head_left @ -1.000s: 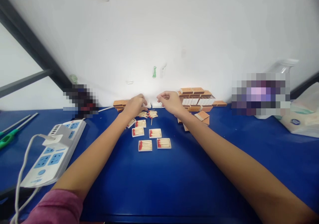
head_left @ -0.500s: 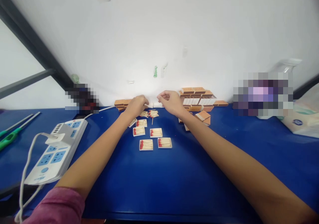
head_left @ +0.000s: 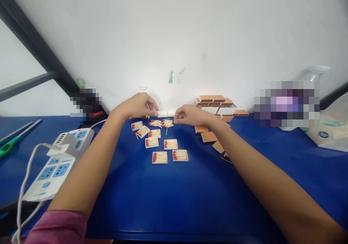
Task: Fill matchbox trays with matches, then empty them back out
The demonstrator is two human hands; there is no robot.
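Note:
My left hand [head_left: 137, 106] hovers above the back of the blue table [head_left: 174, 197], fingers curled into a pinch beside a small white tray [head_left: 163, 113] at the wall. My right hand [head_left: 190, 115] is lower, fingertips pinched together right next to a pile of loose red-tipped matches [head_left: 161, 122]. What either pinch holds is too small to see. Several open matchbox trays full of matches [head_left: 159, 157] lie in rows in front of both hands. A stack of orange matchbox sleeves [head_left: 214, 104] stands behind my right wrist, and loose sleeves [head_left: 209, 137] lie under that forearm.
A white and blue power strip [head_left: 58, 160] with a plugged-in charger and cable lies at the left. Further left is a green-handled tool [head_left: 8, 147]. A plastic bag [head_left: 330, 128] sits at the far right. The white wall runs right behind the matches.
My left hand rose and drew back left, uncovering two more filled trays. My right hand sank toward the loose matches, and its arm shifted off the loose sleeves.

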